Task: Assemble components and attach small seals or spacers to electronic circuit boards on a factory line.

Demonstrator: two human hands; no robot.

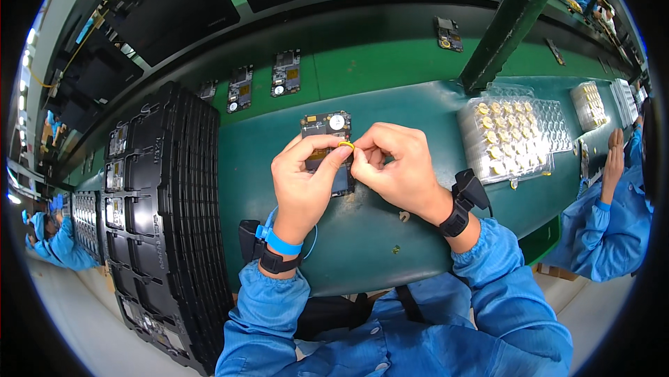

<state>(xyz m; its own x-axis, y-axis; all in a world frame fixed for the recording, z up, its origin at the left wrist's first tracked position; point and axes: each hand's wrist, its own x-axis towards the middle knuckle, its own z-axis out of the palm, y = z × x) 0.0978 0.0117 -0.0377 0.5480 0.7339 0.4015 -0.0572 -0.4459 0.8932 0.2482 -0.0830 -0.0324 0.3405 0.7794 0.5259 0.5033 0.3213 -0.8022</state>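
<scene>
Both hands meet over the circuit board (327, 141) (it lies on the green mat (390, 237)). The left hand (303, 182) and right hand (397, 168) together pinch a small yellow ring (345, 145).

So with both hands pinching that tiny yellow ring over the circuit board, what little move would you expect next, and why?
Probably lowering the yellow ring onto the circuit board just beneath it. The left hand and right hand pinch the ring together right above the board on the green mat, so a short downward move seems likeliest. Exactly where it seats is too small to tell.
</scene>
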